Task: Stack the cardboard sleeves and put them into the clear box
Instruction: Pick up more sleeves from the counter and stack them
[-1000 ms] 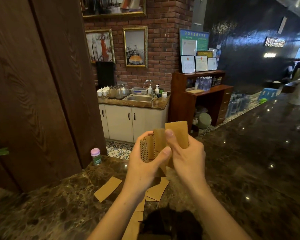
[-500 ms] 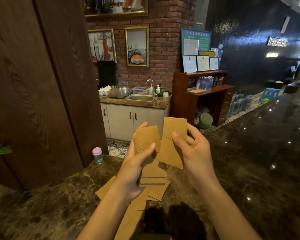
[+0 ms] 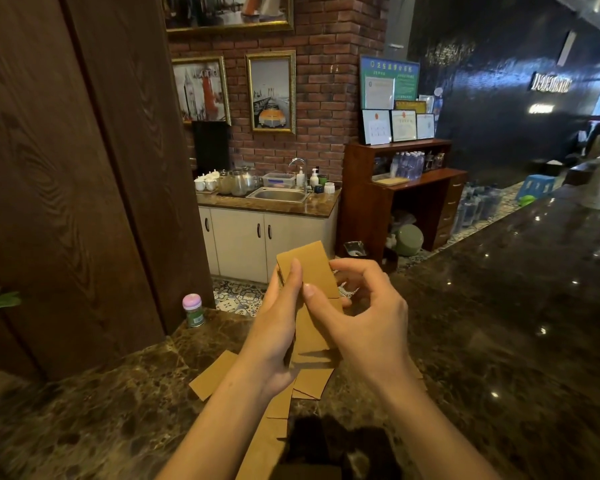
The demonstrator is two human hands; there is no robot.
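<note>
Head view: left hand [image 3: 278, 327] and right hand [image 3: 371, 317] clamp the sleeve stack [image 3: 312, 268]; loose sleeves [image 3: 213, 374] wait on worktop [image 3: 499, 323], unboxed.

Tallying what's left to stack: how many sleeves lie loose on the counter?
4 sleeves show: one left of the left forearm, one below the held stack, two beside that forearm; arms may hide more.

Marble counter [image 3: 499, 341] bears loose cardboard sleeves [image 3: 212, 375] and a jar [image 3: 193, 310]
</note>
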